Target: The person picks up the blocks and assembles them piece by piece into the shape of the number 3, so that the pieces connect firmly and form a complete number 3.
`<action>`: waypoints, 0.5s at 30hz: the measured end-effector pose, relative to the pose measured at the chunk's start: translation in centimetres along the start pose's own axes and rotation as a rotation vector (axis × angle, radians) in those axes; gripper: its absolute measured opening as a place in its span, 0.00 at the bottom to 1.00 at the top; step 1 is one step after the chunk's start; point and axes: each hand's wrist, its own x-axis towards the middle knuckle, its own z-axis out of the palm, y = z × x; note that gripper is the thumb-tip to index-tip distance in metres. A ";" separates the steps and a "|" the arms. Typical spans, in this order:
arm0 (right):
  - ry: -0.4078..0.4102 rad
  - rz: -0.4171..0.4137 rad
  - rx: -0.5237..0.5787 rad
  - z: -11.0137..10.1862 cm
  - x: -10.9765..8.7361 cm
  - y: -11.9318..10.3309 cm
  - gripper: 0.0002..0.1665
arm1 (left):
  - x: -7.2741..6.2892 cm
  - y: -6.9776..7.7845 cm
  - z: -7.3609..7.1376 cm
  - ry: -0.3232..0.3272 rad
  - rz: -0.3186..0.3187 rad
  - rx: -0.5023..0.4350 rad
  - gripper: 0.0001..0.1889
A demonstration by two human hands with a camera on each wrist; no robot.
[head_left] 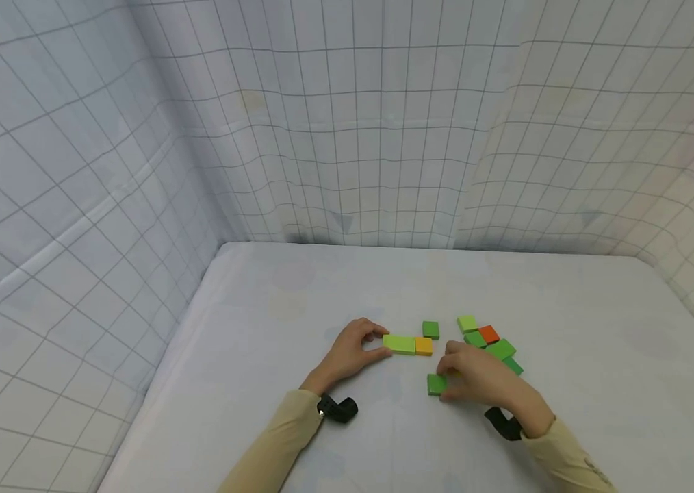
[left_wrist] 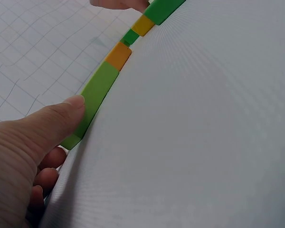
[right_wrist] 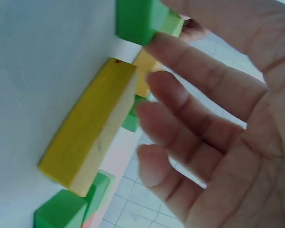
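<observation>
My left hand (head_left: 352, 349) holds a long light green block (head_left: 399, 344) near its left end, thumb on the near side and fingers behind. An orange block (head_left: 423, 346) lies end to end with it. My right hand (head_left: 476, 373) pinches a green block (head_left: 436, 385) between thumb and index finger, nearer to me than the row. The other right fingers are spread and loosely bent, as the right wrist view shows. Beside them lies a long yellow block (right_wrist: 90, 128), mostly hidden under the hand in the head view.
A small green block (head_left: 430, 330) lies just behind the orange one. Past the right hand is a cluster with a light green block (head_left: 467, 324), a red block (head_left: 489, 334) and several green blocks (head_left: 500, 349). Grid-patterned cloth (head_left: 353, 137) hangs behind the white table (head_left: 273, 301).
</observation>
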 end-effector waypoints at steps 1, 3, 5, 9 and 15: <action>0.014 -0.007 -0.006 0.1 0.1 0.1 0.16 | 0.0 0.0 0.0 -0.001 -0.001 0.000 0.18; 0.035 -0.016 -0.011 0.2 0.1 0.2 0.16 | 0.0 0.1 -0.1 -0.001 -0.003 0.000 0.18; 0.045 -0.018 -0.012 0.3 0.2 0.4 0.16 | 0.0 0.1 -0.1 -0.002 -0.005 -0.002 0.18; 0.039 -0.005 -0.022 0.4 0.2 0.8 0.17 | 0.0 0.1 -0.1 -0.001 -0.005 -0.006 0.18; 0.047 0.003 -0.040 0.3 0.2 1.3 0.17 | 0.0 0.0 -0.1 0.003 0.009 -0.010 0.18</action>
